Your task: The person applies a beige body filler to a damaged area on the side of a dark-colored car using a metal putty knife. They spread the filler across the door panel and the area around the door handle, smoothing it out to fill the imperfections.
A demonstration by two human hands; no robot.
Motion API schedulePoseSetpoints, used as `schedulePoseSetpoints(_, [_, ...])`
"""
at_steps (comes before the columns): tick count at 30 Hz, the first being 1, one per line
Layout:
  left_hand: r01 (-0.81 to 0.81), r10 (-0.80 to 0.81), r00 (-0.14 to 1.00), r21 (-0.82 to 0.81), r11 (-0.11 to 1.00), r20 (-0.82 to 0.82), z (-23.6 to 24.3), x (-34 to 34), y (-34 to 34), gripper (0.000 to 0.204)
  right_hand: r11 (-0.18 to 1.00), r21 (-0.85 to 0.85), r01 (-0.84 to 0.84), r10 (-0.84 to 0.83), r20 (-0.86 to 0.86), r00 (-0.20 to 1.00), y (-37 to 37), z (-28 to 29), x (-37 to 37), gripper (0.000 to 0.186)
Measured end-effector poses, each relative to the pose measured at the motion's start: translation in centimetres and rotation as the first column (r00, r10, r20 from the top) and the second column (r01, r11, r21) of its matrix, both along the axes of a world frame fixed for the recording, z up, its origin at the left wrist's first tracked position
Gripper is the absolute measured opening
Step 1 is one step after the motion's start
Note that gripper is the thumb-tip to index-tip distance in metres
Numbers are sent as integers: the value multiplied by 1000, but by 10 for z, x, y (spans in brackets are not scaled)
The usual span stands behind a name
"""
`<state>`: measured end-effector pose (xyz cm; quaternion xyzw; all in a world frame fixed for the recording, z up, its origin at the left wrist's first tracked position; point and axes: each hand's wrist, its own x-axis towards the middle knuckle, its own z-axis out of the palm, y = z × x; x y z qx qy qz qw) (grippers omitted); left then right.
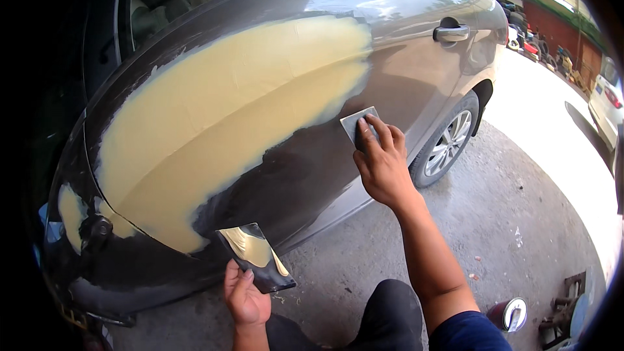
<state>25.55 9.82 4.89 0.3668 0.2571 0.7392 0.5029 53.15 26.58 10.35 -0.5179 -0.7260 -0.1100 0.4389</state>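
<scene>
My left hand (247, 299) grips a dark square board (270, 276) carrying thick beige paste (250, 247), held low beside the car's lower side. My right hand (387, 162) pinches a small grey flat spreader (351, 123), which is at the dark grey door panel (403, 65), just right of a broad patch of pale beige filler (195, 117); whether it touches is unclear. The patch runs along the car's side to the panel seam at the left, with a smaller smear (71, 214) beyond it. The door handle (455, 34) is above and right of my right hand.
Below the door are the wheel (448, 143) and concrete floor (494, 214). A round can (504, 314) and a low dark stand (565, 315) sit at lower right. Behind are piled tyres (517, 19) and a white vehicle (604, 101). My knee (390, 305) shows at the bottom.
</scene>
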Motion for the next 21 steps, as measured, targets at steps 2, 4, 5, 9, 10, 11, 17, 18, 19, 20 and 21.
schedulePoseSetpoints(2, [0, 0, 1000, 1, 1000, -3, -1, -2, -1, 41, 997, 59, -44, 53, -164, 985, 5, 14, 10, 56])
schedulePoseSetpoints(4, [-3, 3, 1000, -5, 1000, 17, -4, -2, 0, 41, 996, 92, -10, 31, -235, 972, 18, 31, 19, 54])
schedulePoseSetpoints(5, [25, -25, 999, 3, 1000, 35, -2, 2, 0, 40, 996, 89, 8, 16, -264, 964, 23, 38, 21, 53])
schedulePoseSetpoints(9, [3, -1, 998, -24, 1000, 60, -5, 1, -3, 41, 999, 38, -19, 29, -276, 961, 14, 32, -26, 53])
schedulePoseSetpoints(10, [-11, 12, 998, -18, 1000, 60, -6, -4, -5, 41, 999, 18, -33, 37, -251, 967, 2, 26, -49, 53])
schedulePoseSetpoints(11, [-10, 11, 998, -9, 1000, 62, -7, -5, -4, 41, 1000, 8, -30, 31, -199, 979, -9, 16, -67, 54])
schedulePoseSetpoints(17, [-36, 40, 994, -46, 998, 106, -13, -15, -18, 41, 884, -162, -438, 393, -248, 886, -84, -31, -106, 56])
schedulePoseSetpoints(18, [-12, 22, 991, -72, 997, 135, -13, -10, -18, 41, 794, -133, -593, 512, -380, 771, -92, -35, -99, 55])
schedulePoseSetpoints(19, [8, 1, 990, -67, 998, 142, -16, -7, -16, 41, 623, -69, -780, 652, -506, 565, -100, -39, -92, 53])
schedulePoseSetpoints(20, [28, -17, 989, -76, 997, 149, -22, -4, -15, 41, 414, 14, -910, 720, -617, 318, -107, -47, -88, 50])
schedulePoseSetpoints(21, [-21, 33, 993, -105, 994, 112, -25, -1, -15, 41, 237, 60, -970, 738, -660, 139, -112, -61, -88, 48])
